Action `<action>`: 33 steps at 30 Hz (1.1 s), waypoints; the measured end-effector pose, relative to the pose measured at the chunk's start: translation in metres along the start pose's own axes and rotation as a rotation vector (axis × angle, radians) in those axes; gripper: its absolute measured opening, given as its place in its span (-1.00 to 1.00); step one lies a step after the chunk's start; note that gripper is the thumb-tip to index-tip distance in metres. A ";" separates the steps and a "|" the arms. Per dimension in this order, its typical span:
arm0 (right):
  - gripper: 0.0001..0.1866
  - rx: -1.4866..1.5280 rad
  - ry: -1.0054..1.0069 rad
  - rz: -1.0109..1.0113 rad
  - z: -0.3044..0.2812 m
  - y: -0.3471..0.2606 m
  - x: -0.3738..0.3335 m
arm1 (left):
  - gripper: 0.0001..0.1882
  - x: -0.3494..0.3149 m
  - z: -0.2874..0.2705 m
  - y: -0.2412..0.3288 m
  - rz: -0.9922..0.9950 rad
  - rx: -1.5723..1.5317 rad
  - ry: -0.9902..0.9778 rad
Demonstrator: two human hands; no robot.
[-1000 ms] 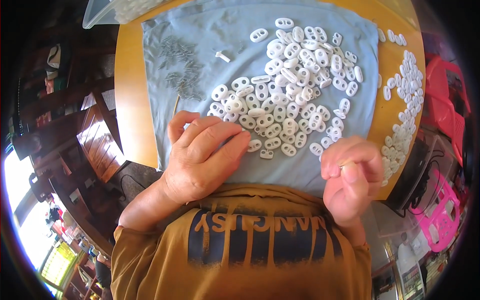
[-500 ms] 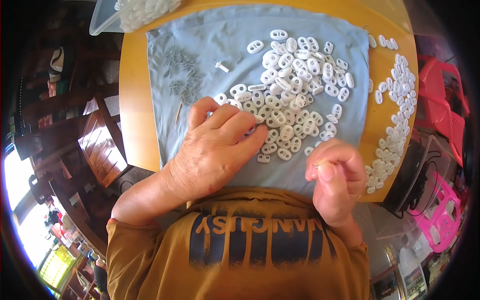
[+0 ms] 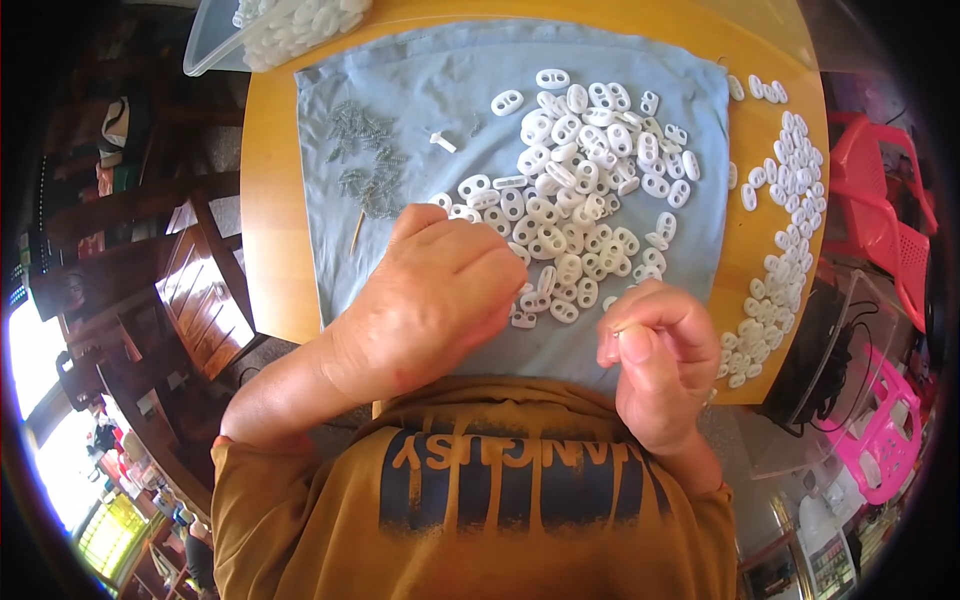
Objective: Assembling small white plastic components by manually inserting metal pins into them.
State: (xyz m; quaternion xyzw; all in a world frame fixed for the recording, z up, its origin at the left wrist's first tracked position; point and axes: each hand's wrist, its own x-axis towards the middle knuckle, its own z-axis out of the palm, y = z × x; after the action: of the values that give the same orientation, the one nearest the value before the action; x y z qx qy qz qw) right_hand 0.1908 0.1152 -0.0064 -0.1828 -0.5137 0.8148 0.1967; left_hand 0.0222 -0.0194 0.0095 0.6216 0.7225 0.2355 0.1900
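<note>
My left hand (image 3: 430, 300) lies palm down on the blue cloth (image 3: 450, 90), its fingertips on the near edge of a heap of white oval plastic pieces (image 3: 585, 190). Whether it holds one is hidden under the fingers. My right hand (image 3: 660, 365) hovers at the cloth's near edge, to the right of the left hand. Its thumb and forefinger are pinched on a small thin piece that barely shows. A scatter of small grey screws (image 3: 365, 160) lies on the cloth's left part, beyond my left hand.
The cloth covers a round wooden table (image 3: 265, 230). More white pieces (image 3: 785, 240) lie in a strip along its right rim. A clear plastic tub (image 3: 270, 30) of white pieces stands at the far left. Pink and red plastic stools (image 3: 880, 420) stand to the right.
My left hand has slid to the right, further onto the near edge of the heap. My right hand has drawn slightly nearer to it, still pinched.
</note>
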 end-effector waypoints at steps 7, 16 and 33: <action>-0.94 0.103 0.035 0.139 0.013 -0.004 0.003 | -0.83 -0.001 0.014 0.029 -0.367 -1.052 0.283; -0.91 0.108 -0.002 0.149 0.018 -0.002 0.005 | -0.81 -0.003 0.021 0.029 -0.358 -1.240 0.308; -0.93 -0.162 0.016 0.041 0.015 0.001 0.004 | -0.82 -0.002 0.023 0.029 -0.335 -1.044 0.381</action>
State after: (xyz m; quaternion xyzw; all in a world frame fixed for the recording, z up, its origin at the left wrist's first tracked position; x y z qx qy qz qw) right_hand 0.1794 0.1054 -0.0016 -0.2151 -0.5724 0.7730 0.1690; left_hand 0.0592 -0.0158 0.0071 0.2696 0.6207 0.6350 0.3726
